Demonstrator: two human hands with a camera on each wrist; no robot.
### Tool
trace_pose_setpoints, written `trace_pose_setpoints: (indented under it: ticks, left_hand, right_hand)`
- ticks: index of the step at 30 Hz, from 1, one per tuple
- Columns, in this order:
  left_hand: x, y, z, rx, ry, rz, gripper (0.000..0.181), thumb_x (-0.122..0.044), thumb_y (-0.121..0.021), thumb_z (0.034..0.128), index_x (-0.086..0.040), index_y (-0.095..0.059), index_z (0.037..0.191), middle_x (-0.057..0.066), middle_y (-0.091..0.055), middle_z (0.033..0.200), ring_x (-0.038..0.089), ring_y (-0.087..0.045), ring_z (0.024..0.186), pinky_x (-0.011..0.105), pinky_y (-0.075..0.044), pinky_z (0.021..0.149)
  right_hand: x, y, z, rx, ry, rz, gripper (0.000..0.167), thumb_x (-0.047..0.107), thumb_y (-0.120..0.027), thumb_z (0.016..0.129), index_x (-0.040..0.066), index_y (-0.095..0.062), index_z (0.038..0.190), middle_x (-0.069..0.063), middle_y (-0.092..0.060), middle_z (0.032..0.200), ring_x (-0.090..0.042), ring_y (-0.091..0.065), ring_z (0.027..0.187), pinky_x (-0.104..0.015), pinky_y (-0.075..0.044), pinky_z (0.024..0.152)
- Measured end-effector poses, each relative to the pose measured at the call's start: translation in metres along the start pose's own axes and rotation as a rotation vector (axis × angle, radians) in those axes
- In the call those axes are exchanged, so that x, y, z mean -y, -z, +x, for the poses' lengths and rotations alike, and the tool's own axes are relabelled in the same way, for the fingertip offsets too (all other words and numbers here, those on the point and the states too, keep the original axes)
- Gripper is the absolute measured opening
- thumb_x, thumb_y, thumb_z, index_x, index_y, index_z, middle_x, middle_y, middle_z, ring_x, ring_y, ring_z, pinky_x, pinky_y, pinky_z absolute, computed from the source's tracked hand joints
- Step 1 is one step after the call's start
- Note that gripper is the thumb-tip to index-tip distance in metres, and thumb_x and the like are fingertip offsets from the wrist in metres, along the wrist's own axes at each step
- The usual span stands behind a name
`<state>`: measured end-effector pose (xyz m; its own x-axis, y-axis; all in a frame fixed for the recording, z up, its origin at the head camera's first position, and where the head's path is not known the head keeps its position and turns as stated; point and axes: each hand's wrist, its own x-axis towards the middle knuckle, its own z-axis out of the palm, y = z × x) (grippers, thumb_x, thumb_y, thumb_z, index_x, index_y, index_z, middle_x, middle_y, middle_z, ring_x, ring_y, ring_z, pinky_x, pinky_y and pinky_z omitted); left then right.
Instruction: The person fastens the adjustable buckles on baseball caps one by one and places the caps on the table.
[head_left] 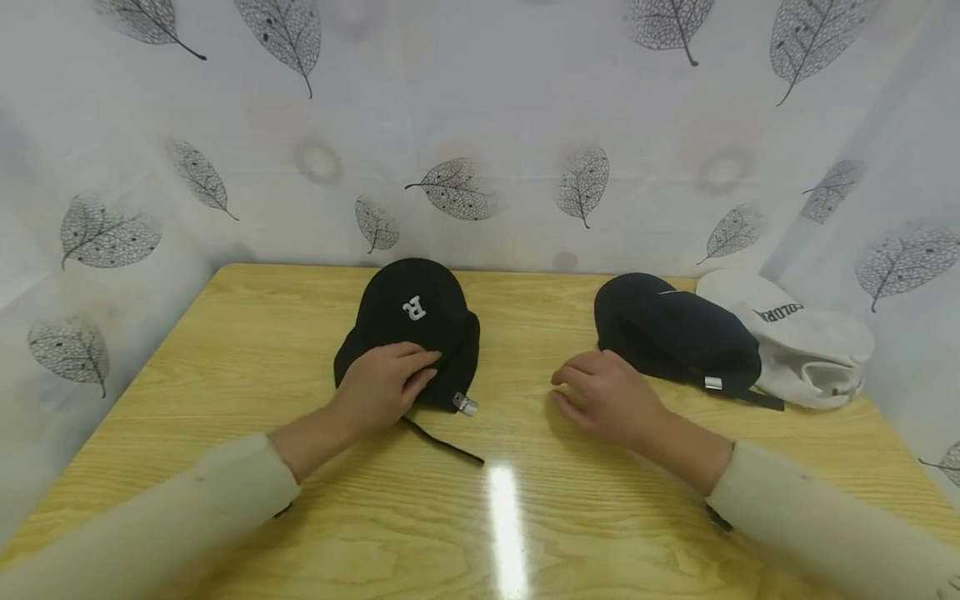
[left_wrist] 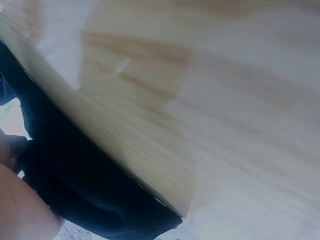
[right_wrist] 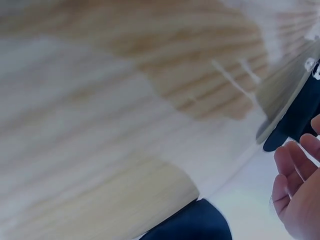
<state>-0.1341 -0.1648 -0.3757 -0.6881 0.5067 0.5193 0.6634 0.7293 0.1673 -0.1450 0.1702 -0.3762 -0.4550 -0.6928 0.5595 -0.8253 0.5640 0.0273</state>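
Note:
A black baseball cap [head_left: 412, 287] with a white letter R lies on the left half of the table, its loose strap [head_left: 442, 442] and metal buckle [head_left: 467, 405] towards me. My left hand [head_left: 378, 379] pinches the cap's near part between thumb and fingers. In the left wrist view the black cap [left_wrist: 85, 170] hangs past the hand's edge. My right hand [head_left: 611, 396], its fingers loosely bent, holds nothing. It is just left of a navy cap [head_left: 675, 329]. The right wrist view catches these fingers beside the black cap [right_wrist: 295, 117].
Partly behind the navy cap, a cream cap [head_left: 795, 333] with dark lettering lies at the table's right side. The wooden table [head_left: 247, 333] meets a leaf-printed curtain [head_left: 480, 100] at its back edge and sides. Light glares off the table's near middle.

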Motion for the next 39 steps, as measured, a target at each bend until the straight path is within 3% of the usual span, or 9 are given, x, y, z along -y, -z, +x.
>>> trace_pose_setpoints:
  ticks: [9,19,23,31,34,39]
  left_hand:
    - [-0.022,-0.01,0.016,0.048,0.027,-0.055,0.022,-0.018,-0.074,0.0904,-0.007,-0.076,0.11,0.004,-0.074,0.101,0.018,-0.072,0.092,0.035,-0.058,0.082]
    - [-0.044,-0.022,0.033,0.077,0.023,-0.1,0.022,-0.02,-0.071,0.0925,-0.01,-0.076,0.111,0.002,-0.074,0.102,0.015,-0.071,0.092,0.033,-0.057,0.08]
    - [-0.049,-0.026,0.037,0.081,0.013,-0.118,0.021,-0.02,-0.071,0.0928,-0.011,-0.076,0.111,0.001,-0.074,0.103,0.014,-0.071,0.093,0.033,-0.057,0.081]
    - [-0.054,-0.027,0.042,0.099,0.022,-0.15,0.022,-0.023,-0.071,0.0929,-0.012,-0.075,0.112,0.0,-0.074,0.105,0.013,-0.071,0.094,0.033,-0.057,0.082]
    - [-0.053,-0.026,0.041,0.093,0.011,-0.147,0.023,-0.023,-0.072,0.0922,-0.011,-0.075,0.111,0.001,-0.075,0.104,0.014,-0.071,0.093,0.033,-0.057,0.08]
    - [-0.05,-0.024,0.036,0.056,-0.019,-0.142,0.024,-0.024,-0.075,0.0893,-0.01,-0.075,0.109,0.001,-0.075,0.103,0.014,-0.071,0.091,0.035,-0.056,0.079]
  right_hand:
    - [0.015,-0.007,0.012,0.057,-0.01,0.057,0.012,0.019,-0.078,0.08,0.012,-0.072,0.087,0.0,-0.069,0.085,-0.02,-0.068,0.082,-0.039,-0.055,0.075]
    - [0.024,-0.016,0.022,0.063,0.066,0.081,0.016,0.021,-0.082,0.078,0.012,-0.071,0.086,0.002,-0.065,0.08,-0.014,-0.062,0.07,-0.035,-0.051,0.065]
    - [0.026,-0.018,0.021,0.122,0.073,0.091,0.019,0.024,-0.082,0.079,0.014,-0.067,0.084,0.004,-0.062,0.077,-0.012,-0.058,0.067,-0.033,-0.048,0.063]
    - [0.026,-0.015,0.019,0.331,-0.035,0.205,0.023,0.021,-0.078,0.086,0.013,-0.059,0.097,0.003,-0.06,0.086,-0.01,-0.056,0.074,-0.025,-0.05,0.067]
    - [0.025,-0.014,0.019,0.342,-0.025,0.207,0.024,0.016,-0.076,0.086,0.012,-0.059,0.102,0.001,-0.061,0.089,-0.011,-0.057,0.076,-0.026,-0.051,0.068]
    - [0.026,-0.016,0.018,0.301,0.06,0.158,0.027,0.011,-0.072,0.082,0.009,-0.058,0.106,-0.002,-0.062,0.089,-0.013,-0.057,0.075,-0.026,-0.051,0.067]
